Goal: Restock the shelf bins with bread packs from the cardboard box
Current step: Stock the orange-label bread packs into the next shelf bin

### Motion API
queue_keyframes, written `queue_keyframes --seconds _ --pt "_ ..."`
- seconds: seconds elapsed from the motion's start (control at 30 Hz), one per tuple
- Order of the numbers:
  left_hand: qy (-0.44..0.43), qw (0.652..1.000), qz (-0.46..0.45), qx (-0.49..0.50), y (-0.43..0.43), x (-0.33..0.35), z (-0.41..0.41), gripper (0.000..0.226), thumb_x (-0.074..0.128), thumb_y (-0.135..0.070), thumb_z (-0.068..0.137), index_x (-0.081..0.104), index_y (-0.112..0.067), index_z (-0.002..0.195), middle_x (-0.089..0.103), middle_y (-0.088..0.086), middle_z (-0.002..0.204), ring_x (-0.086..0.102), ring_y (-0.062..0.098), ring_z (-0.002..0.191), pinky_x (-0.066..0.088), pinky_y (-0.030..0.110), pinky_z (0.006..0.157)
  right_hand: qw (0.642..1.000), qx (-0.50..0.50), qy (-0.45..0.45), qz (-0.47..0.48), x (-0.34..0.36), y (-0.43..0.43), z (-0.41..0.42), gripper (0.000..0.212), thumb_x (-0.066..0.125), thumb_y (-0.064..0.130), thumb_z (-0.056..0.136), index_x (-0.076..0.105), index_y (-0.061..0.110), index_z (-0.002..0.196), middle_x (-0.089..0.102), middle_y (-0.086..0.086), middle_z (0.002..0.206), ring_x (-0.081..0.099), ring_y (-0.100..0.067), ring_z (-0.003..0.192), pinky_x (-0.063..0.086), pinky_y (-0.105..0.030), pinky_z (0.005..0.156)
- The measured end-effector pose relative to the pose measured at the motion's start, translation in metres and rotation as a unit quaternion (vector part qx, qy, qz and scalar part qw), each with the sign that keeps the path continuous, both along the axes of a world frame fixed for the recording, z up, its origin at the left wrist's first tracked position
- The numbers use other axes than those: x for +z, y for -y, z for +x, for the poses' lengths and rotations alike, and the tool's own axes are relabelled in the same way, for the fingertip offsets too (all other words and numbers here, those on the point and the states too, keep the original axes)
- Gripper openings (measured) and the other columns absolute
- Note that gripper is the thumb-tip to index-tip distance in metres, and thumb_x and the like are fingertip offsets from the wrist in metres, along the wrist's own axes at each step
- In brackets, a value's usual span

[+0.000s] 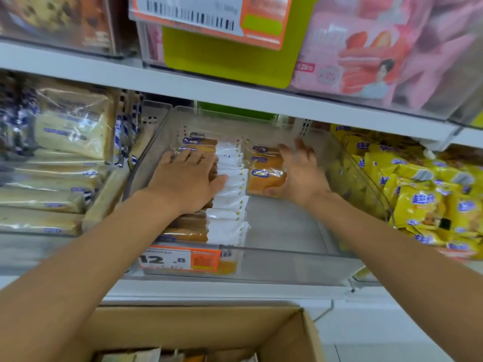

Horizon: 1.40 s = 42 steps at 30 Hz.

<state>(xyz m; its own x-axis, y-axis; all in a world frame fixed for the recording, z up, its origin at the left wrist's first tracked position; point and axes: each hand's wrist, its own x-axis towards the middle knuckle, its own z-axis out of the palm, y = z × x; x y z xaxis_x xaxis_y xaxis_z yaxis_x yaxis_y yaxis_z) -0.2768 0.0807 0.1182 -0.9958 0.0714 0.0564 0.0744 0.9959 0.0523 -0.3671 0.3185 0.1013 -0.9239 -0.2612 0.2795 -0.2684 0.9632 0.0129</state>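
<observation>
Clear plastic shelf bin [287,267] holds both of my hands, reached in over its front wall. My left hand [188,178] lies palm down with the fingers straight and close together, resting on a row of orange-brown bread packs with white ends [193,231] that runs from under the wrist to the back of the bin. My right hand [300,173] is spread wide, fingers straight and slightly blurred, its palm against the right side of a short stack of the same orange-brown bread packs with blue oval labels [264,178]; the thumb touches the near corner of the front pack. I cannot tell whether that thumb grips or only touches. Between the two hands stand the white ends of the left row. Nearer than the right hand, the bin floor shows bare grey.

Below the left forearm an orange and white price label [180,258] sits on the bin's front wall. Under both forearms is the brown cardboard box [209,325], open, with a few packs dimly visible at its bottom [146,356]. Left of the left hand lie pale sliced loaf packs in clear wrap [70,126]. Right of the right hand is a heap of yellow snack bags [431,199]. Above both hands runs a white shelf board [235,97] carrying pink packets [366,56].
</observation>
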Motion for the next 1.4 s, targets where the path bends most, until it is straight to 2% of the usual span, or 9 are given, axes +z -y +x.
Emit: queue_keyframes --seconds 0.13,0.3,0.43,0.53,0.73,0.93,1.03,1.23,1.4 --pt "-0.001 1.000 -0.001 0.003 0.001 0.000 0.001 0.069 0.015 -0.064 0.097 0.014 -0.027 0.156 0.013 0.000 0.164 0.010 0.022 0.151 0.010 0.050 0.120 0.999 0.008 0.027 -0.033 0.008 0.011 -0.017 0.093 0.081 0.064 0.056 0.045 0.030 0.136 0.042 -0.005 0.127 0.035 -0.029 0.123 0.038 -0.036 0.101" --pt "-0.004 1.000 -0.003 0.001 0.000 -0.001 0.000 0.069 0.015 -0.063 0.098 0.014 -0.026 0.156 0.012 0.000 0.165 0.009 0.022 0.151 0.009 0.050 0.121 0.997 0.029 0.032 -0.062 0.006 0.003 -0.021 0.094 0.078 0.063 0.061 0.043 0.027 0.140 0.029 -0.005 0.151 0.021 -0.025 0.140 0.034 -0.036 0.109" --pt "-0.005 1.000 -0.004 0.001 0.001 -0.002 0.000 0.069 0.015 -0.062 0.098 0.013 -0.026 0.156 0.011 0.001 0.165 0.008 0.022 0.151 0.008 0.050 0.121 0.998 -0.028 -0.050 0.024 0.008 0.007 -0.012 0.084 0.075 0.061 0.070 0.042 0.027 0.139 0.016 -0.008 0.159 0.017 -0.032 0.144 0.040 -0.046 0.102" --pt "-0.005 1.000 -0.004 -0.001 0.001 -0.003 -0.001 0.069 0.015 -0.063 0.098 0.013 -0.026 0.156 0.011 0.001 0.165 0.009 0.023 0.151 0.008 0.051 0.121 0.997 -0.054 -0.036 0.045 0.010 0.012 -0.006 0.090 0.070 0.062 0.075 0.026 0.030 0.147 0.012 -0.011 0.159 0.015 -0.035 0.144 0.036 -0.051 0.102" --pt "-0.006 1.000 0.001 -0.001 0.002 -0.005 -0.002 0.070 0.015 -0.063 0.097 0.013 -0.025 0.156 0.012 0.001 0.165 0.009 0.024 0.151 0.008 0.051 0.121 0.993 0.095 -0.008 0.074 -0.015 0.013 0.004 0.086 0.057 0.052 0.091 0.003 0.033 0.155 0.009 -0.009 0.159 0.003 -0.027 0.148 0.009 -0.062 0.116" --pt "0.008 1.000 0.015 -0.004 0.001 0.000 0.001 0.069 0.017 -0.063 0.098 0.015 -0.025 0.156 0.013 0.002 0.165 0.009 0.023 0.151 0.008 0.051 0.121 0.994 0.104 0.033 -0.003 -0.005 0.012 -0.001 0.081 0.065 0.040 0.089 0.016 0.035 0.154 0.006 -0.008 0.163 -0.001 -0.025 0.150 -0.006 -0.054 0.117" --pt "0.038 0.998 0.048 -0.003 0.002 0.009 0.004 0.069 0.022 -0.062 0.099 0.014 -0.026 0.157 0.007 0.003 0.165 0.004 0.023 0.152 0.005 0.050 0.122 0.993 0.115 -0.017 -0.037 0.006 0.011 0.021 0.076 0.067 0.042 0.087 0.029 0.032 0.151 0.018 -0.009 0.161 0.010 -0.025 0.149 0.002 -0.051 0.120" --pt "-0.026 0.981 0.193 -0.028 -0.005 0.036 0.043 0.053 0.055 -0.045 0.096 0.047 -0.022 0.142 0.047 0.003 0.147 0.045 0.022 0.133 0.037 0.037 0.110 0.968 0.177 -0.057 -0.170 0.031 0.024 0.091 0.024 0.060 0.024 0.088 0.070 0.014 0.107 0.069 -0.007 0.113 0.061 -0.028 0.103 0.047 -0.036 0.092" --pt "-0.113 0.961 0.252 -0.015 -0.011 0.029 0.132 0.015 0.068 -0.022 0.086 0.066 -0.021 0.101 0.067 -0.007 0.091 0.061 0.014 0.086 0.052 0.032 0.076 0.953 0.165 -0.086 -0.237 0.018 0.035 0.186 0.011 0.062 0.017 0.084 0.068 0.012 0.092 0.052 0.008 0.075 0.046 -0.012 0.073 0.040 -0.029 0.064"
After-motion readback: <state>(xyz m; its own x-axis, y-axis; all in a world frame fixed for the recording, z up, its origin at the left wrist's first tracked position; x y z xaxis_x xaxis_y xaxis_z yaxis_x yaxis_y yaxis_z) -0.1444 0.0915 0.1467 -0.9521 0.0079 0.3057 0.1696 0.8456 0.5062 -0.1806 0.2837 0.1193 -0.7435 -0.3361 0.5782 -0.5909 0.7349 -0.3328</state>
